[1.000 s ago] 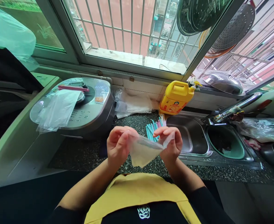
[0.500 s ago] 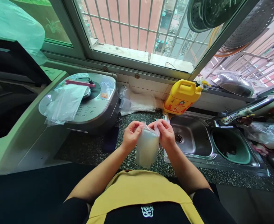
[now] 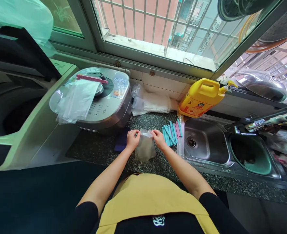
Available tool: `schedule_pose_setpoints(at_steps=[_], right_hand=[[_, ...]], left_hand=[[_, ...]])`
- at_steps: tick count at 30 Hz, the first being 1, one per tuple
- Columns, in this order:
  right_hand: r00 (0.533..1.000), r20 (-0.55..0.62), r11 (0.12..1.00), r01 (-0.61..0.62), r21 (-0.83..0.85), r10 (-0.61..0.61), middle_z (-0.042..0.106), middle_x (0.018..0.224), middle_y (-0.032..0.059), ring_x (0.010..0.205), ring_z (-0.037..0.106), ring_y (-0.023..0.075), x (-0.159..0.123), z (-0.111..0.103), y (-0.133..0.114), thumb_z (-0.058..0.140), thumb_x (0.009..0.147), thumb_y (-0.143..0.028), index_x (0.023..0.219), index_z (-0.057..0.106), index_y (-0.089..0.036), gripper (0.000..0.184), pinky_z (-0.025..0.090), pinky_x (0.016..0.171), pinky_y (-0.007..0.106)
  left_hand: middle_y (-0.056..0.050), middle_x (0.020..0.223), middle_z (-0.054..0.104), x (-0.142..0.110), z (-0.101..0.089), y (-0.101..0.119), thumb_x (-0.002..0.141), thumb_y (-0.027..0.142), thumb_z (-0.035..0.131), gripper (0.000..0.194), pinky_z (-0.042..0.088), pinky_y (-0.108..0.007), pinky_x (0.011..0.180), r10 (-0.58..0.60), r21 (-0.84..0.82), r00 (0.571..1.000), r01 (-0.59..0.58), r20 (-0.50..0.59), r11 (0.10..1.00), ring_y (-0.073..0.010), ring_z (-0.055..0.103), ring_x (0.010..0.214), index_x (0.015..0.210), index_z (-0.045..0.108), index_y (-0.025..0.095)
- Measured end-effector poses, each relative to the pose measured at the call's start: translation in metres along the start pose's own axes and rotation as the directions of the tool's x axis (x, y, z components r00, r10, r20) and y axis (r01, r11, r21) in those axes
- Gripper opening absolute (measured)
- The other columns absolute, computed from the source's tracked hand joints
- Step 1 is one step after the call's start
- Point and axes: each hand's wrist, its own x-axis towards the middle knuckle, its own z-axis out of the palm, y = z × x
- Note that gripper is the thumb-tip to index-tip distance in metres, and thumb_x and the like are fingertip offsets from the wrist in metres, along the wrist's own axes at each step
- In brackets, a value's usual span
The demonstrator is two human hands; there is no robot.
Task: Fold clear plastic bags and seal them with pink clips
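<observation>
A small clear plastic bag (image 3: 145, 148) with pale, cloudy contents rests on the dark speckled counter (image 3: 94, 151) in front of me. My left hand (image 3: 132, 139) pinches the bag's top left corner. My right hand (image 3: 158, 139) pinches its top right corner. Both hands are closed on the bag's upper edge. Just right of my right hand lie several teal and pink clip sticks (image 3: 172, 132) by the sink's edge.
A silver cooker (image 3: 110, 100) with plastic bags (image 3: 76, 100) and a pink clip on its lid stands at the left. More clear bags (image 3: 149, 102) lie against the wall. A yellow jug (image 3: 202, 97) stands behind the steel sink (image 3: 205, 148); a green basin (image 3: 253, 156) sits right.
My hands have lowered the bag from chest height down onto the counter, farther from me. The bag now hangs straight between both pinched corners. The view has tilted downward.
</observation>
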Motion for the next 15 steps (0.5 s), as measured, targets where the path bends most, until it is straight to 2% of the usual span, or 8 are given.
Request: schedule_pose_setpoints(at_steps=[3,5,7,9,13,15], right_hand=[[0.999,0.003,0.997,0.052,0.056,-0.053,0.067,0.072,0.0023,0.068,0.057,0.0151,-0.014,-0.014,-0.019,0.053,0.076,-0.048,0.072,0.056,-0.019,0.030,0.043,0.067,0.027],[0.992,0.012,0.981,0.119,0.151,-0.122,0.070,0.076,0.0039,0.071,0.061,0.0163,-0.027,-0.022,-0.035,0.054,0.079,-0.051,0.073,0.055,-0.020,0.032,0.046,0.070,0.029],[0.980,-0.014,0.945,0.197,0.260,-0.201,0.072,0.074,0.0033,0.070,0.063,0.0168,-0.042,-0.026,-0.053,0.055,0.081,-0.052,0.074,0.053,-0.021,0.032,0.047,0.070,0.031],[0.967,-0.052,0.898,0.252,0.360,-0.250,0.070,0.067,0.0012,0.063,0.063,0.0167,-0.059,-0.029,-0.072,0.057,0.081,-0.052,0.075,0.053,-0.022,0.031,0.048,0.064,0.031],[0.938,-0.138,0.765,0.339,0.548,-0.317,0.058,0.054,-0.0043,0.048,0.055,0.0122,-0.093,-0.035,-0.111,0.064,0.080,-0.045,0.072,0.055,-0.023,0.025,0.044,0.050,0.026],[0.923,-0.107,0.711,0.356,0.606,-0.371,0.053,0.050,-0.0057,0.043,0.051,0.0105,-0.106,-0.039,-0.127,0.064,0.081,-0.042,0.071,0.055,-0.024,0.023,0.041,0.046,0.024]], left_hand=[[-0.007,0.077,0.068,-0.014,-0.005,0.015,0.078,0.032,0.052,0.016,0.048,-0.035,0.078,0.008,-0.118,1.000,-0.008,0.002,0.993,-0.0213,0.063,0.078,0.071,0.057,0.019],[-0.006,0.078,0.070,-0.026,-0.012,0.031,0.080,0.041,0.051,0.024,0.049,-0.032,0.073,0.029,-0.249,1.000,-0.025,0.011,0.968,-0.0195,0.065,0.076,0.075,0.057,0.019],[-0.005,0.073,0.070,-0.037,-0.020,0.050,0.077,0.046,0.059,0.028,0.050,-0.031,0.072,0.066,-0.503,0.997,-0.040,0.033,0.864,-0.0190,0.066,0.073,0.074,0.057,0.018],[-0.002,0.064,0.069,-0.049,-0.030,0.073,0.075,0.046,0.065,0.029,0.050,-0.029,0.067,0.089,-0.648,0.994,-0.031,0.057,0.761,-0.0171,0.065,0.065,0.073,0.056,0.018],[0.001,0.060,0.068,-0.071,-0.049,0.116,0.074,0.040,0.069,0.025,0.049,-0.024,0.056,0.152,-0.791,0.983,-0.008,0.107,0.611,-0.0133,0.062,0.053,0.074,0.057,0.019],[0.001,0.063,0.069,-0.078,-0.057,0.132,0.074,0.037,0.071,0.022,0.049,-0.024,0.055,0.213,-0.841,0.963,0.025,0.166,0.541,-0.0135,0.064,0.055,0.073,0.057,0.019]])
